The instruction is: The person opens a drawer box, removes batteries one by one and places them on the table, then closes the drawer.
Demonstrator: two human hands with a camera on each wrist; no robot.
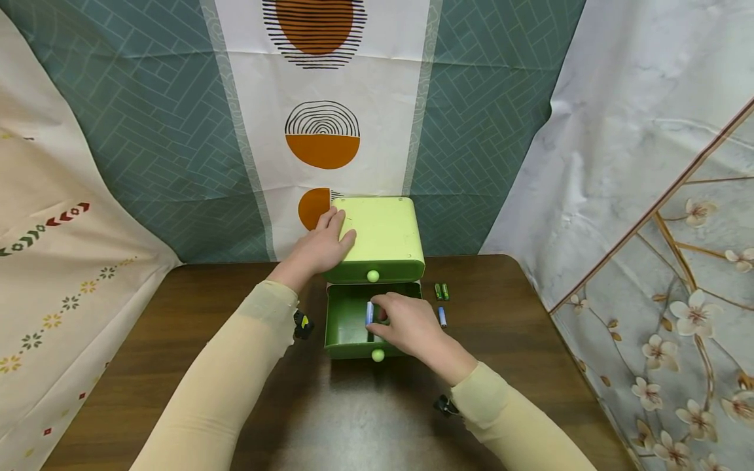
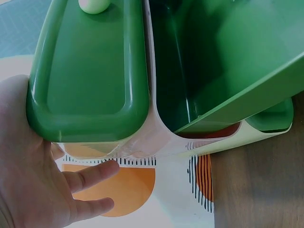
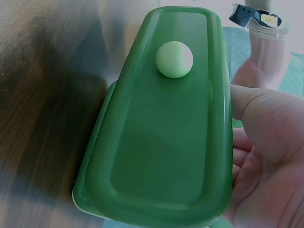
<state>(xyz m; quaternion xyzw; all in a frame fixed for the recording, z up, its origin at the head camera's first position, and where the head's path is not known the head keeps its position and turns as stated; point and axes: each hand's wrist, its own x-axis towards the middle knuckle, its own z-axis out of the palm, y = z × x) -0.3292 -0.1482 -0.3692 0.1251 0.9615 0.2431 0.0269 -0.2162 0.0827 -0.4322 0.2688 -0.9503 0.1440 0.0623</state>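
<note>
A small drawer box (image 1: 379,229) with a pale green top and dark green fronts stands on the table. Its drawer (image 1: 344,327) below the top one is pulled out. My left hand (image 1: 315,252) rests on the top and left side of the box; in the left wrist view its fingers (image 2: 92,175) extend fairly straight beside it. Over the open drawer, my right hand (image 1: 412,324) pinches a blue-and-white battery (image 1: 369,313) between thumb and fingers, held about upright. In the right wrist view the drawer front (image 3: 161,128) hides the battery and the fingertips.
Right of the box, two green batteries (image 1: 442,292) lie side by side, with another blue-and-white battery (image 1: 442,317) nearer me. The wooden table (image 1: 235,392) reaches a patterned cloth (image 1: 483,131) behind. Round knobs (image 1: 378,355) stick out from the drawer fronts.
</note>
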